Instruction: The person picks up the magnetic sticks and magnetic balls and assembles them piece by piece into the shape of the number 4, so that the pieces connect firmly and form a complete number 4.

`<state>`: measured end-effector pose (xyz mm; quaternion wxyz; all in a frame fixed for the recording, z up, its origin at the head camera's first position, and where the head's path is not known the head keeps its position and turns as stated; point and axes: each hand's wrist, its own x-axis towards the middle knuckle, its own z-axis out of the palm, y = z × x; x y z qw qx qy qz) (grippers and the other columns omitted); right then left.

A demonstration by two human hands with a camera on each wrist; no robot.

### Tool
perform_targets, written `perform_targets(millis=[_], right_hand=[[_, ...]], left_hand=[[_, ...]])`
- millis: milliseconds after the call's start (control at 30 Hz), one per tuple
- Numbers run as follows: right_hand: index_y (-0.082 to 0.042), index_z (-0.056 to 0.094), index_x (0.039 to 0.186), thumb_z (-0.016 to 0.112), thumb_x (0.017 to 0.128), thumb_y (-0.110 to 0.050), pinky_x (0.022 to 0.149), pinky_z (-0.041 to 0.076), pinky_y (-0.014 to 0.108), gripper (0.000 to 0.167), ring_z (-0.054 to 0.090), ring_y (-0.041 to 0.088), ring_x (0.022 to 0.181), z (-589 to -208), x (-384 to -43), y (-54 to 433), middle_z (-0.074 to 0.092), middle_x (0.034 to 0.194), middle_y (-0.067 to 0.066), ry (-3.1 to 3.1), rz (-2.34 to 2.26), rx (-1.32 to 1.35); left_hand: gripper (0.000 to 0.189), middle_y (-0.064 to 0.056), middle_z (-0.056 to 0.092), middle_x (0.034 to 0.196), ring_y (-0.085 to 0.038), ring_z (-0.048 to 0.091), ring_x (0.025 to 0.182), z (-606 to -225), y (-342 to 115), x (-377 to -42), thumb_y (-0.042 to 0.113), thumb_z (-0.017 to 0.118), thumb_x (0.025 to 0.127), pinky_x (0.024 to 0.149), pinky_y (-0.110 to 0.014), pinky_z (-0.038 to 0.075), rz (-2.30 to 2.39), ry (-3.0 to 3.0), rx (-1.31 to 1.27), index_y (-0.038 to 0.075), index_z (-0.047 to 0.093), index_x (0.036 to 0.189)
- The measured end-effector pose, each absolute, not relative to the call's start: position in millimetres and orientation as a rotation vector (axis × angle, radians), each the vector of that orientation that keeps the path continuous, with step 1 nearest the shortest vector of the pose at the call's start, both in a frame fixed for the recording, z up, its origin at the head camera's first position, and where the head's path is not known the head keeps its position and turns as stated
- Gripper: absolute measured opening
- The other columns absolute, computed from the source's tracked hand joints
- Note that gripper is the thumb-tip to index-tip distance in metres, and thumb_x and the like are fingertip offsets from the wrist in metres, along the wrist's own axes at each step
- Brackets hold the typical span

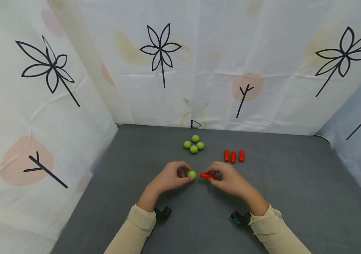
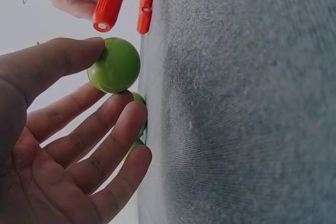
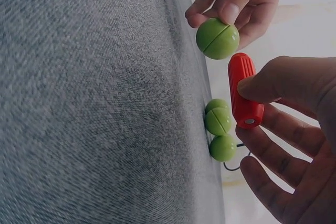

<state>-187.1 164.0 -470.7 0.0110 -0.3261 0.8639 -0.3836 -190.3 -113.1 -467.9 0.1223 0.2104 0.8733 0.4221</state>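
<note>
My left hand [image 1: 173, 176] pinches a glossy green ball [image 2: 116, 65] between thumb and fingers, the other fingers spread. A thin seam runs across that ball in the right wrist view. Opposite it, my right hand [image 1: 231, 179] pinches a short red rod [image 3: 244, 90] with ribbed sides and a pale round spot in its end. In the head view the rod lies level, its left end pointing at the ball across a small gap. Both hands are held close over the middle of the grey table [image 1: 282, 183].
Several more green balls [image 1: 194, 149] sit in a cluster behind the left hand. Three more red rods [image 1: 233, 157] lie side by side behind the right hand. White cloth [image 1: 212, 53] with printed leaves hangs along the table's back and sides.
</note>
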Motion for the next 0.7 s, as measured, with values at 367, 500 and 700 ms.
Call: perform_targets(millis=[367, 500, 700], right_hand=[[-0.014, 0.077, 0.114, 0.078, 0.091, 0.002, 0.084, 0.059, 0.034, 0.028, 0.068, 0.013, 0.093, -469.7, -185.2, 158.4, 0.073, 0.108, -0.001, 2.655, -1.180, -1.042], [-0.013, 0.077, 0.113, 0.078, 0.091, 0.002, 0.083, 0.059, 0.034, 0.027, 0.068, 0.015, 0.093, -470.3, -184.5, 156.8, 0.073, 0.107, 0.000, 2.643, -1.177, -1.064], [-0.014, 0.077, 0.112, 0.077, 0.092, 0.002, 0.083, 0.060, 0.037, 0.026, 0.067, 0.013, 0.093, -471.8, -184.2, 155.9, 0.073, 0.107, -0.001, 2.647, -1.162, -1.064]], left_hand=[[0.023, -0.002, 0.075, 0.109, -0.010, 0.070, 0.087, -468.0, -111.1, -190.9, 0.024, 0.081, 0.097, 0.078, -0.030, 0.059, 1.224, 2.531, 0.657, 0.015, 0.075, 0.118], [0.023, -0.001, 0.074, 0.109, -0.009, 0.069, 0.087, -470.1, -111.9, -190.2, 0.024, 0.080, 0.097, 0.079, -0.030, 0.059, 1.226, 2.525, 0.666, 0.015, 0.075, 0.117], [0.022, 0.001, 0.074, 0.108, -0.008, 0.069, 0.087, -470.5, -111.6, -189.9, 0.024, 0.081, 0.097, 0.080, -0.030, 0.059, 1.221, 2.532, 0.663, 0.016, 0.075, 0.117]])
